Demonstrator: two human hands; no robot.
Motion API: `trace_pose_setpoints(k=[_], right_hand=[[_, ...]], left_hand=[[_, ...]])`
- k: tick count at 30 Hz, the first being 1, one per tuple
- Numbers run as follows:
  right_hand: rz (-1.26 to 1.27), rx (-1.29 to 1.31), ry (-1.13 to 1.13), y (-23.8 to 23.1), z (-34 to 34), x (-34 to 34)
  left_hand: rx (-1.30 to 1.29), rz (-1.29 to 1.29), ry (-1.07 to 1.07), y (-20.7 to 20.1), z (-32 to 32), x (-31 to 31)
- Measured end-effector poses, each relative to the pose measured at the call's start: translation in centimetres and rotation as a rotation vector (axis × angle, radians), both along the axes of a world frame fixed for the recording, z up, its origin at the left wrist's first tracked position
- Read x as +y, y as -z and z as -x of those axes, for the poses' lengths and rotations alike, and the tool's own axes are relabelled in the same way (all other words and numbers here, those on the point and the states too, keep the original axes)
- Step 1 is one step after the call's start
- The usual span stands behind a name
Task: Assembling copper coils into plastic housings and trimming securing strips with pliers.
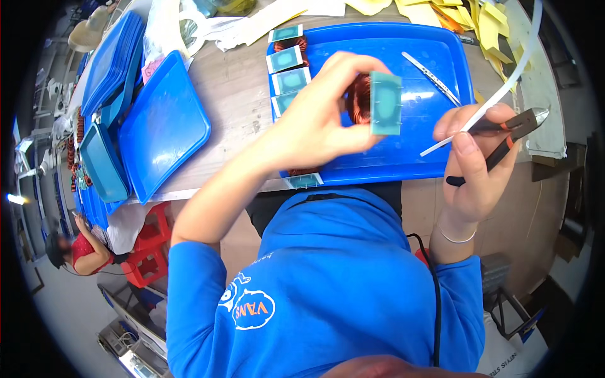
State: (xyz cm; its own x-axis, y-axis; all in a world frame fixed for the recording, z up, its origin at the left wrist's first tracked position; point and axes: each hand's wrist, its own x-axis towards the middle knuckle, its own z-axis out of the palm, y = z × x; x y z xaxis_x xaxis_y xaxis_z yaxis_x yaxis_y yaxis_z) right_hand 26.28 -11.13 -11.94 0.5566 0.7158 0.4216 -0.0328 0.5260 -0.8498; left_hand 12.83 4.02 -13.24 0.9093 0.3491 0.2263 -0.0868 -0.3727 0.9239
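Observation:
My left hand (321, 116) grips a copper-wire coil (359, 99) with a flat teal-green plate (386, 104) on its right end, held above the blue tray (419, 148). To the right, my right hand (476, 167) pinches a thin white tube (495, 101) between thumb and fingertips. Tucked in the same hand are wire cutters (524, 121) with black and orange handles, their jaws pointing right. The tube's lower end reaches over the tray's right edge. More coils with green plates (285, 60) stand in a column along the tray's left side.
A slim pale strip with markings (432, 77) lies in the tray. Yellow paper pieces (491, 28) cover the far right of the table. Empty blue trays (167, 126) lean and stack at the left. Another person (88, 249) sits by red stools (148, 252) at far left.

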Motion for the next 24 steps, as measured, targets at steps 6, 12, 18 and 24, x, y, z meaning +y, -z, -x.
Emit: trace_pose_setpoints(k=[6, 12, 18, 24], right_hand=[[0.048, 0.140, -0.173, 0.1, 2.9, 1.9], [0.115, 0.168, -0.214, 0.0, 5.2, 3.0], [0.114, 0.132, -0.224, 0.2, 5.6, 3.1], [0.100, 0.069, -0.184, 0.5, 5.6, 3.1]], left_hand=[[-0.261, 0.507, -0.291, -0.1, 3.6, -3.8], [-0.299, 0.473, -0.307, 0.4, 5.5, -4.8], [-0.364, 0.477, -0.249, 0.5, 6.0, -4.9], [-0.317, 0.502, -0.345, 0.5, 5.6, -5.4]])
